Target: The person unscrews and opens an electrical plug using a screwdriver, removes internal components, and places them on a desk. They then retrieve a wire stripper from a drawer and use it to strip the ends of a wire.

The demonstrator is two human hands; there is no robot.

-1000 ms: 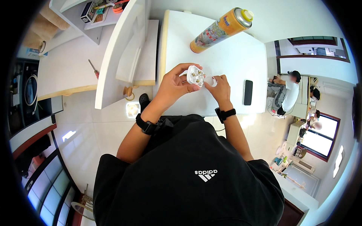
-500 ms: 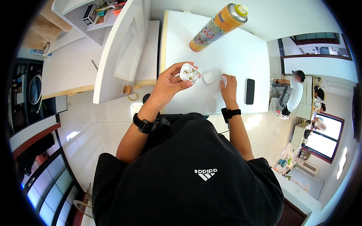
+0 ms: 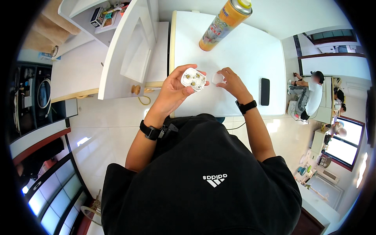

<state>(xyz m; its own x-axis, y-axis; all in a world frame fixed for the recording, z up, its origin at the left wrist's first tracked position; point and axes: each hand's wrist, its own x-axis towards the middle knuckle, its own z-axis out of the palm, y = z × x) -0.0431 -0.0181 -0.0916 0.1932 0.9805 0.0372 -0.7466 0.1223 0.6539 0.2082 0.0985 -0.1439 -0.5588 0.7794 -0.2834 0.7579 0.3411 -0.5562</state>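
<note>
Housing (image 3: 191, 79) — white, rounded — holding brassy, perhaps metal, inserts (image 3: 193, 83).

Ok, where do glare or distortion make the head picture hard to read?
Head view: the window is blown out; the floor shows glare patches; the white piece by the right hand blends into the white tabletop; edges bow toward the rim.

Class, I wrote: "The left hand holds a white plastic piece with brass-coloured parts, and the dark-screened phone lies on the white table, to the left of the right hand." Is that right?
Not quite: the side is wrong. In the head view, the left hand holds a white plastic piece with brass-coloured parts, and the dark-screened phone lies on the white table, to the right of the right hand.
</note>
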